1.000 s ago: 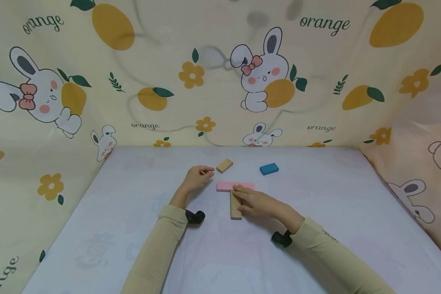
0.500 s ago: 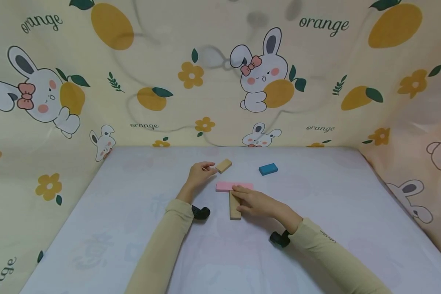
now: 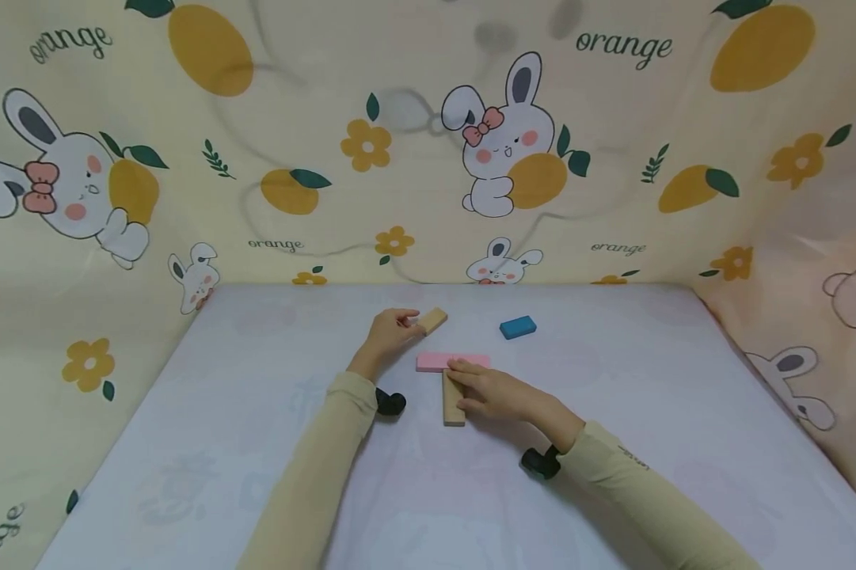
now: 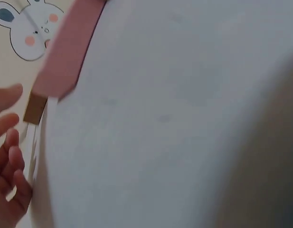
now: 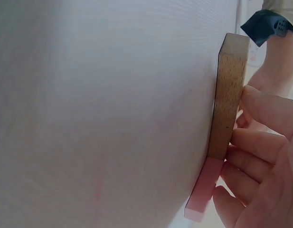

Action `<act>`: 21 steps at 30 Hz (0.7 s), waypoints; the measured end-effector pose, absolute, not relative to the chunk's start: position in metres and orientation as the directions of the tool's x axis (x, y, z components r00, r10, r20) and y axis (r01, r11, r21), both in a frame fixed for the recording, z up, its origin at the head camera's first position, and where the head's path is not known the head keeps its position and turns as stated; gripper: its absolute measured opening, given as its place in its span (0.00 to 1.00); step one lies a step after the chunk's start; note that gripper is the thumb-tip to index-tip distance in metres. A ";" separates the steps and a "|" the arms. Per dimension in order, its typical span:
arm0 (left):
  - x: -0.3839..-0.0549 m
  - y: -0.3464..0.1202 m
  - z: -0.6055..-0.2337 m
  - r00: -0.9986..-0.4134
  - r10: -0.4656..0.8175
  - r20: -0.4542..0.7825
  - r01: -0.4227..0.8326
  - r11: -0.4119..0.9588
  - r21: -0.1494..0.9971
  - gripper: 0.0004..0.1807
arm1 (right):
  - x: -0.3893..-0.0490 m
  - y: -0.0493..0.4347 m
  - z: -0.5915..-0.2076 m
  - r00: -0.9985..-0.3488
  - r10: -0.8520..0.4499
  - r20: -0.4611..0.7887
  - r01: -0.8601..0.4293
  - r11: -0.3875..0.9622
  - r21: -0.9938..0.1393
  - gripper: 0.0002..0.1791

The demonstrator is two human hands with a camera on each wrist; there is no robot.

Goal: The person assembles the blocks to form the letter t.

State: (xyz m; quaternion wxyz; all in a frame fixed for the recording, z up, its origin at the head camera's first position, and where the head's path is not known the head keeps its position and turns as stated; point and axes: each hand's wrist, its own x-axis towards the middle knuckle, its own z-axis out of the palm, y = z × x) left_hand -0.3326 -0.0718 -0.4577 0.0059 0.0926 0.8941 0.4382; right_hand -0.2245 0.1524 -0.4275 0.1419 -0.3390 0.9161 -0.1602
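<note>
Pink block and bare wood form a T under my right fingers.

The long wooden block [image 3: 452,404], square-edged and flecked with short dark grain, lies flat with its end meeting the side of a smooth pink block [image 3: 431,362] in mid-table. My right hand [image 3: 499,393] rests across both, fingers extended and lightly bent. My left hand [image 3: 388,332], thumb and fingers parted, is just beside a small pale wooden block [image 3: 435,320]; I can't tell whether they touch. Off to the right lies a glossy blue block [image 3: 518,327], all on a whitish tabletop [image 3: 256,396] before a rabbit-printed, creased backdrop [image 3: 413,182].
</note>
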 end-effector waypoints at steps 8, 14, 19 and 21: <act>-0.345 -0.082 -0.455 -0.948 0.315 0.041 0.251 0.661 0.707 0.27 | -0.224 0.151 -0.426 -0.739 -0.648 -0.182 -0.546 0.735 -0.402 0.33; -0.342 -0.077 -0.454 -0.961 0.277 -0.010 0.188 0.677 0.711 0.24 | -0.225 0.151 -0.427 -0.739 -0.648 -0.184 -0.541 0.733 -0.411 0.33; -0.337 -0.072 -0.454 -0.974 0.227 -0.018 0.144 0.674 0.725 0.22 | -0.225 0.151 -0.427 -0.737 -0.653 -0.174 -0.550 0.729 -0.407 0.33; -0.336 -0.070 -0.455 -0.977 0.211 -0.012 0.135 0.665 0.734 0.21 | -0.225 0.151 -0.427 -0.737 -0.655 -0.169 -0.554 0.728 -0.403 0.32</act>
